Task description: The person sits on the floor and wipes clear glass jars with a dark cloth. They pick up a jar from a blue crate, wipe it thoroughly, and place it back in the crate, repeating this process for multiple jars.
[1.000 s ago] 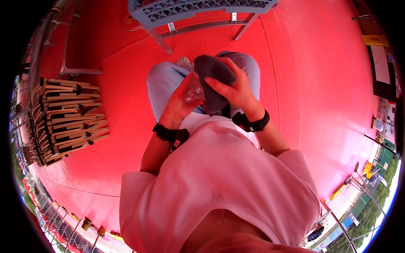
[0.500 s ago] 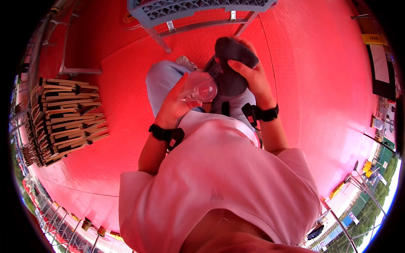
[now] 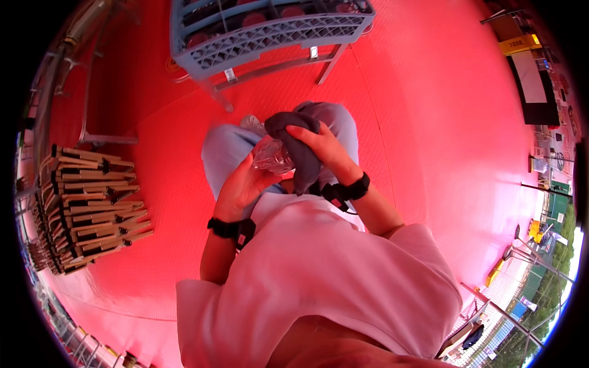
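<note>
My left hand is closed round a clear glass, which lies tilted above my lap. In my right hand is a dark grey cloth, bunched up and pressed against the glass. The cloth covers the glass's right end, and one corner of it hangs down toward my waist. Part of the left fingers is hidden behind the glass.
Ahead stands a grey-blue glass rack with several compartments, on a metal-legged stand. To the left is a stack of folded wooden-armed chairs. The floor is red and textured. A dark board is at the far right.
My right hand has brought the cloth left and down onto the glass; before, they were apart. The view has shifted, so more of the rack shows.
</note>
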A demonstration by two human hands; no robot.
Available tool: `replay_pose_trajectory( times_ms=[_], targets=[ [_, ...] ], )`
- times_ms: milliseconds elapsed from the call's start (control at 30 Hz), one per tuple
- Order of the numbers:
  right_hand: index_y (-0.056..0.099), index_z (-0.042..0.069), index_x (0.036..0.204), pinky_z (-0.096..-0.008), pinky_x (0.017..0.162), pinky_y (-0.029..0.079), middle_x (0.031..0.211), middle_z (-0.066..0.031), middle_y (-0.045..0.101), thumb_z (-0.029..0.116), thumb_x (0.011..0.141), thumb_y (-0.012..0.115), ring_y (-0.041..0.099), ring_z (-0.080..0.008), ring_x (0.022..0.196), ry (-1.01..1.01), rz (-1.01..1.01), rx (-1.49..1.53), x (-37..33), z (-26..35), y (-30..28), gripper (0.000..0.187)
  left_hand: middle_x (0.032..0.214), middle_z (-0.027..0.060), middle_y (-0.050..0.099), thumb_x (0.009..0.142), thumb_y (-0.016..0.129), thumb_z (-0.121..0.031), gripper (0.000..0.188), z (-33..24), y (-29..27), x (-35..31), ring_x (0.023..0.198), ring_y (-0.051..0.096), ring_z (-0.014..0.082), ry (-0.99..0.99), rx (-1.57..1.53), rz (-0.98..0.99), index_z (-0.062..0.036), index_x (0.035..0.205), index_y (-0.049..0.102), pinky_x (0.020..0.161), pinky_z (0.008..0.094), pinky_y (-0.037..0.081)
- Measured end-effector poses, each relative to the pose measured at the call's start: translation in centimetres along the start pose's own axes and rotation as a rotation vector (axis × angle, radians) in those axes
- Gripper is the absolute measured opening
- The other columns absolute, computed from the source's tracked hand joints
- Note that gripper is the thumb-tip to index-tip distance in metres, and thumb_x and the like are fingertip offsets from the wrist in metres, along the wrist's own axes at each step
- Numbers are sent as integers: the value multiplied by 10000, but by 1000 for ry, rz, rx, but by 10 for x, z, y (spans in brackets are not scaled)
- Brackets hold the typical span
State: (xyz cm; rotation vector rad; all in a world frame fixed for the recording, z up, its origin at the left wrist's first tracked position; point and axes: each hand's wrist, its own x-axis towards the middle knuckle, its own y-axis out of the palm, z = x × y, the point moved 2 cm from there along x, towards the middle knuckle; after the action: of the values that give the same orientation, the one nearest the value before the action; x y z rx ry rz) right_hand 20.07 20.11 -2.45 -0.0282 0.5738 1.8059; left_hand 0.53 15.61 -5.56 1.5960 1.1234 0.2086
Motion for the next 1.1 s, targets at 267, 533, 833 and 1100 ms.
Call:
replay_pose_trajectory(
  times_ms=[267, 533, 833, 1100],
  targets=[
    [630, -3, 1217, -255, 796, 522, 1058, -30, 676, 235, 960, 654, 618, -89, 932, -136, -112, -70, -6, -15, 4, 351, 1442, 70, 494, 1035, 443, -512, 654, -2, -21, 9, 1229, 575, 208, 86, 319, 93, -122, 1538, 290, 914, 373, 537],
    [619, 48, 1208, -410, 882, 530, 1168, -160, 640, 257, 848, 718, 644, -377, 1058, -434, -149, -638, -21, -23, 30, 427, 1437, 55, 472, 1059, 345, -526, 602, 9, -22, 11, 1324, 474, 195, 237, 377, -107, -132, 1512, 321, 1066, 371, 430],
    [579, 26, 1271, -395, 893, 525, 1174, -198, 651, 252, 872, 680, 648, -385, 1085, -248, -101, -776, -7, -14, 28, 469, 1426, 49, 448, 1059, 442, -315, 492, 2, 3, 7, 1329, 443, 167, 290, 510, -121, -103, 1490, 334, 1084, 337, 390],
    [627, 82, 1242, -409, 870, 529, 1075, -176, 704, 341, 867, 663, 670, -371, 1024, -55, -94, -728, 23, -29, 7, 457, 1465, 81, 401, 987, 540, -174, 642, 8, 10, 4, 1353, 399, 152, 217, 555, 3, -23, 1533, 238, 1097, 309, 368]
  ],
)
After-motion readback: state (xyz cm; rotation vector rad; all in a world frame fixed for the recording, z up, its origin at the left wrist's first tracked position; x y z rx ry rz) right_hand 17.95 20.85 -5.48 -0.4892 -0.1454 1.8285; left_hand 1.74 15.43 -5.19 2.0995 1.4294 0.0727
